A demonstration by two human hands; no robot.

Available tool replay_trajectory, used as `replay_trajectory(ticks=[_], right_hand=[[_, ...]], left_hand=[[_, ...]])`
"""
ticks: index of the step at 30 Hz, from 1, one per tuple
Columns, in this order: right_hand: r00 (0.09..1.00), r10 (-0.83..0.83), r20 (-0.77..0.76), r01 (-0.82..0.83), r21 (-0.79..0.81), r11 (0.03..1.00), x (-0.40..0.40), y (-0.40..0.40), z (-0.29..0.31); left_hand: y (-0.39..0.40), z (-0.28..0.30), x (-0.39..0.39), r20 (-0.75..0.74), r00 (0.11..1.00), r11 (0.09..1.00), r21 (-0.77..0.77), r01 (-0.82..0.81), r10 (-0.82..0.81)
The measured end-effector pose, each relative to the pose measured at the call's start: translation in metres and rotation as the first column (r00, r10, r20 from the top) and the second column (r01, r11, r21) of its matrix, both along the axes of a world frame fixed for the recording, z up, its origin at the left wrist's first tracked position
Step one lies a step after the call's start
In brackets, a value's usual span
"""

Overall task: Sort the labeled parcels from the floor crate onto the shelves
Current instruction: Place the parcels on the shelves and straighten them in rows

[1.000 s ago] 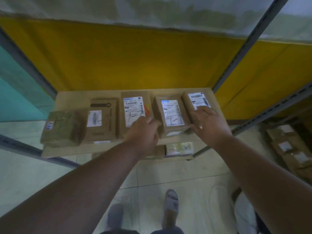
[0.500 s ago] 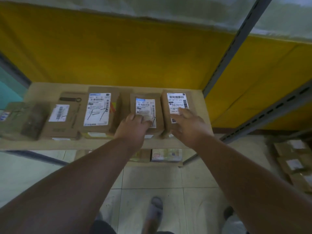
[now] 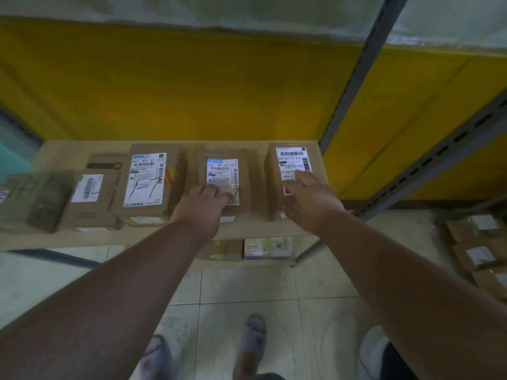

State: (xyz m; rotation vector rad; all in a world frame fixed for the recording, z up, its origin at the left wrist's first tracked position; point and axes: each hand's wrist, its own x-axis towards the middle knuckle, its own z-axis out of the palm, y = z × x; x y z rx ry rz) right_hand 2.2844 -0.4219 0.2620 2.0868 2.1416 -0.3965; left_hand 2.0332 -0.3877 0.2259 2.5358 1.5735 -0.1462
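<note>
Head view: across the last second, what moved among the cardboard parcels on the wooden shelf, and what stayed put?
The two right-hand parcels were spread apart: the rightmost brown cardboard parcel, under the right hand, now sits nearer the shelf's right end, leaving a gap beside the brown cardboard parcel marked with a pen stroke under the left hand. Both hands rest flat on top. The three left parcels stayed put.

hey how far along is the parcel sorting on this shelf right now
Done: five labeled parcels sit in a row on the wooden shelf, among them the big parcel. In hand: the left hand rests on the middle parcel, the right hand on the rightmost parcel, apparently squaring them up. Left: the floor crate is out of view, so the remainder is unknown.
</note>
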Motion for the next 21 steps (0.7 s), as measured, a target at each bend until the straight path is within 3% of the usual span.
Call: replay_trajectory(ticks=[5,11,16,21], right_hand=[[1.0,0.004,-0.001,-0.004,0.001,1.0,-0.009,-0.008,0.01],[0.999,-0.033,-0.036,0.037,0.122,0.992,-0.069,-0.048,0.064],[0.994,-0.062,-0.089,0.079,0.202,0.976,-0.162,-0.096,0.092],[0.975,-0.006,-0.22,0.07,0.283,0.957,-0.279,-0.128,0.079]], left_hand=[[-0.005,0.007,-0.003,0.022,1.0,1.0,-0.003,0.012,-0.012],[-0.049,0.029,-0.035,0.109,0.993,0.998,0.043,0.037,-0.042],[-0.1,0.04,-0.119,0.21,0.977,0.997,0.065,0.03,-0.044],[-0.145,0.029,-0.23,0.157,0.987,0.999,0.031,-0.032,0.027]])
